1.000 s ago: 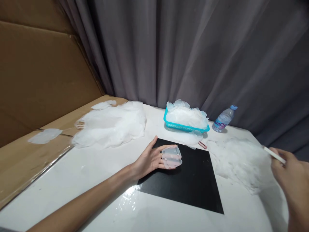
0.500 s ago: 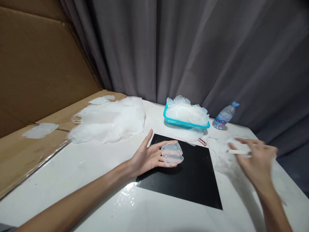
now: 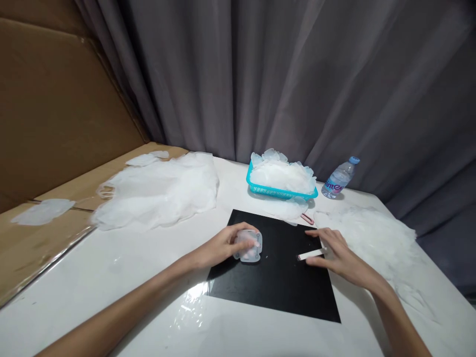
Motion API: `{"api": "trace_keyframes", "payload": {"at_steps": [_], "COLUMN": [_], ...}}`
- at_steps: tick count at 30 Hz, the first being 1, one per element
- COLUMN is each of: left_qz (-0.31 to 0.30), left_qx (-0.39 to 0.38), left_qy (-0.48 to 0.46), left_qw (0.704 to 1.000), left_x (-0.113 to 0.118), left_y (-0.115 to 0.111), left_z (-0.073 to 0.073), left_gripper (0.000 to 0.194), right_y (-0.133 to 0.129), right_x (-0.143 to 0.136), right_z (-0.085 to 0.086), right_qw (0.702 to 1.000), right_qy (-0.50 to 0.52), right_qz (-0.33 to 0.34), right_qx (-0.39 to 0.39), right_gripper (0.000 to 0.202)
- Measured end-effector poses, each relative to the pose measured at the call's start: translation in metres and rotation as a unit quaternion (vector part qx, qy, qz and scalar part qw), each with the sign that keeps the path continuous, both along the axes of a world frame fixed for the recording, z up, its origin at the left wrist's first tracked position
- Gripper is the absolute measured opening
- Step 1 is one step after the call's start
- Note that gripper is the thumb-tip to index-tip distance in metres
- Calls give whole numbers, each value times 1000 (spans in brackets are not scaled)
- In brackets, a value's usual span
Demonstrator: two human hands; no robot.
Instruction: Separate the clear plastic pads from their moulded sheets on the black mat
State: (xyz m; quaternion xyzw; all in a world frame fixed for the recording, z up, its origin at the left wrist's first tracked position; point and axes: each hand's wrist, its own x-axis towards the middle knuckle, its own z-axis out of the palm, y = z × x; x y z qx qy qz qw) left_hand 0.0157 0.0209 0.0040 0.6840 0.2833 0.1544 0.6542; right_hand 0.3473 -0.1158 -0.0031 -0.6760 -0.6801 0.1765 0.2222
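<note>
My left hand [image 3: 226, 245] holds a translucent, frosted plastic piece [image 3: 250, 253] with small round marks near its edges, the thumb pressed across its face. It is over the left part of a black mat [image 3: 282, 292]. At the mat's right side, my right hand [image 3: 334, 255] grips a slim white stick-like tool [image 3: 311, 254] with a dark tip, which points left toward the plastic piece. The tool's exact kind cannot be made out. Thumb and forefinger of this hand are spread apart around it.
A turquoise basket [image 3: 282, 191] heaped with translucent pieces stands at the back, beside a water bottle [image 3: 338, 178]. Pink-handled tweezers or clippers [image 3: 307, 218] lie near the mat. White film is piled left [image 3: 159, 193] and right [image 3: 379, 238]. Cardboard [image 3: 67, 89] walls the left.
My left hand has turned over from an open palm and closed its thumb on the plastic piece. My right hand has come left from the film pile to the mat with the white tool.
</note>
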Motion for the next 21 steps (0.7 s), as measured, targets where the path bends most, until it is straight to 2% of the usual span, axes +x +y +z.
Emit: {"api": "trace_keyframes", "payload": {"at_steps": [2, 5, 8, 11, 16, 21], "left_qz": [12, 33, 47, 39, 31, 43], "left_qx": [-4, -17, -29, -62, -87, -114], "left_qy": [-6, -14, -23, -28, -24, -49], "left_qw": [1000, 999, 998, 997, 995, 991], "left_x": [-1, 0, 1, 2, 1, 1], "left_y": [5, 11, 12, 11, 11, 10], "left_z": [2, 4, 5, 4, -4, -3], "left_gripper": [46, 47, 44, 43, 47, 59], "right_y": [15, 52, 91, 115, 118, 91], "right_x": [-15, -43, -63, -71, -74, -86], "right_z": [-5, -16, -24, -26, -18, 2], "right_qw": [996, 982, 971, 971, 973, 974], "right_qy": [-14, -86, -131, -124, -71, 32], "right_qz": [-18, 20, 31, 25, -4, -23], "right_qx": [83, 167, 196, 202, 220, 222], "right_gripper": [35, 34, 39, 32, 38, 46]}}
